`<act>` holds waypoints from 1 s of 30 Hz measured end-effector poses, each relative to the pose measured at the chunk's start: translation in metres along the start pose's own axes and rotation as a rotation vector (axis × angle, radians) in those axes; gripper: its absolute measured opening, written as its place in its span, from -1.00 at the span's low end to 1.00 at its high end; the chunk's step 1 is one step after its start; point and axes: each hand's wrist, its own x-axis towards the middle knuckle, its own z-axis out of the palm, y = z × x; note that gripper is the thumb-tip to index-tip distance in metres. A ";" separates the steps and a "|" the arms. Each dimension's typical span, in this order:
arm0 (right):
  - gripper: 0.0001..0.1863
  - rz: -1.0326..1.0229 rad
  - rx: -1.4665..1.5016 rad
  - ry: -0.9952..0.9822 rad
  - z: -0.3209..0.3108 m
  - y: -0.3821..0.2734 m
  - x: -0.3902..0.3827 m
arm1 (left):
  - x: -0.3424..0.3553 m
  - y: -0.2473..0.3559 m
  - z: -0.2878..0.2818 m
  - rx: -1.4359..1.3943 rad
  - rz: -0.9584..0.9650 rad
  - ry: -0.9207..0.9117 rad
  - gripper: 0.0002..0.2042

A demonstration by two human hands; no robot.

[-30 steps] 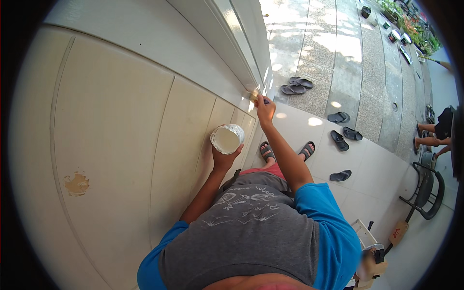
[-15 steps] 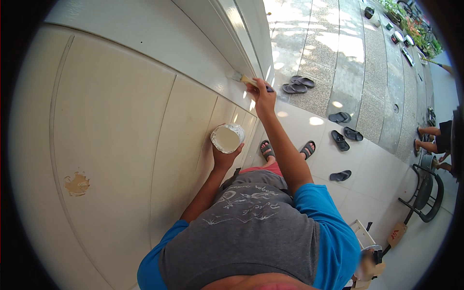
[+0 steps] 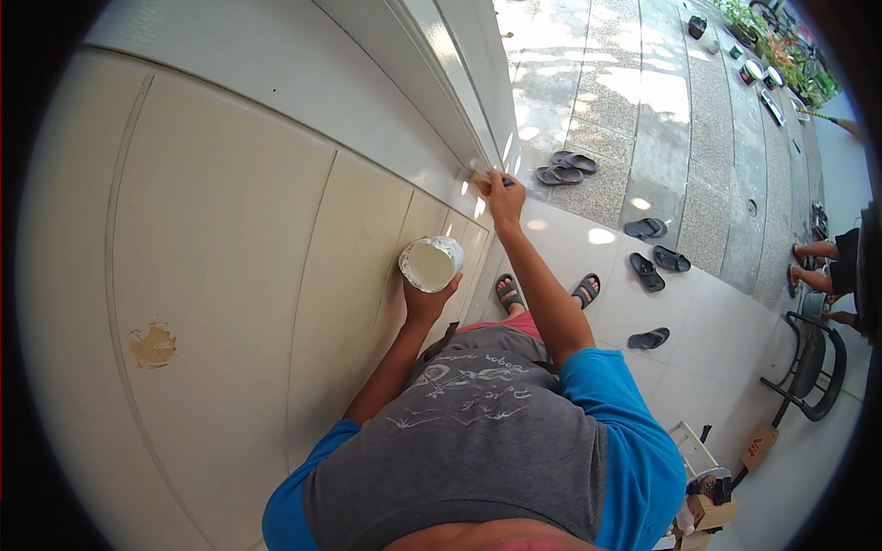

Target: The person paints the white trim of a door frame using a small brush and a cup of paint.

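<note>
My left hand (image 3: 432,301) is closed around a white paint tub (image 3: 432,264), its outside splattered and its inside filled with off-white paint. The tub is held up in front of my waist, beside the cream panelled wall (image 3: 216,211). Farther out, my right hand (image 3: 504,198) grips a paintbrush (image 3: 480,178) by its handle. The bristles point left and touch or nearly touch the white frame (image 3: 450,165) at the wall's edge; the exact contact is too small to tell. Part of the handle is hidden by my fingers.
Several dark sandals (image 3: 648,271) lie on the tiled floor (image 3: 588,248) to the right, with a pair of slippers (image 3: 566,168) on the paving beyond. A black chair (image 3: 808,367) stands at the right, near another person's legs (image 3: 813,260). Cardboard boxes (image 3: 712,514) sit at the lower right.
My right hand has moved down and slightly toward me along the white frame, taking the paintbrush with it. My left hand and the tub have stayed nearly in place.
</note>
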 end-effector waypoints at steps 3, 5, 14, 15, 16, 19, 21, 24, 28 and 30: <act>-0.72 -0.136 0.006 -0.108 0.028 -0.113 -0.057 | -0.002 -0.002 -0.001 0.010 -0.018 0.014 -0.15; -0.69 -0.241 0.455 -0.214 0.034 -0.165 -0.078 | -0.002 0.002 0.002 -0.006 -0.036 -0.002 -0.15; -0.68 -0.063 0.462 -0.237 0.002 -0.043 -0.031 | 0.000 0.005 0.001 0.005 -0.012 -0.017 -0.12; -0.68 -0.061 0.463 -0.246 -0.005 -0.025 -0.026 | 0.001 0.005 0.000 -0.025 -0.012 -0.022 -0.12; -0.67 -0.023 0.392 -0.183 -0.013 -0.008 -0.024 | 0.001 0.005 0.000 -0.023 -0.012 -0.018 -0.12; -0.67 -0.012 0.126 -0.013 -0.027 0.042 -0.011 | 0.001 0.005 0.000 -0.039 0.001 -0.012 -0.13; -0.67 -0.037 -0.068 0.093 -0.027 0.044 -0.010 | 0.000 0.002 -0.001 -0.049 -0.034 -0.024 -0.14; -0.66 -0.014 0.042 0.029 -0.004 0.000 -0.019 | -0.001 -0.005 0.000 -0.009 0.018 -0.001 -0.14; -0.69 -0.159 0.487 -0.139 0.033 -0.143 -0.069 | -0.002 -0.002 -0.002 0.013 -0.018 -0.017 -0.13; -0.68 -0.202 0.570 -0.200 0.038 -0.176 -0.076 | -0.001 -0.003 0.000 -0.038 -0.034 -0.021 -0.12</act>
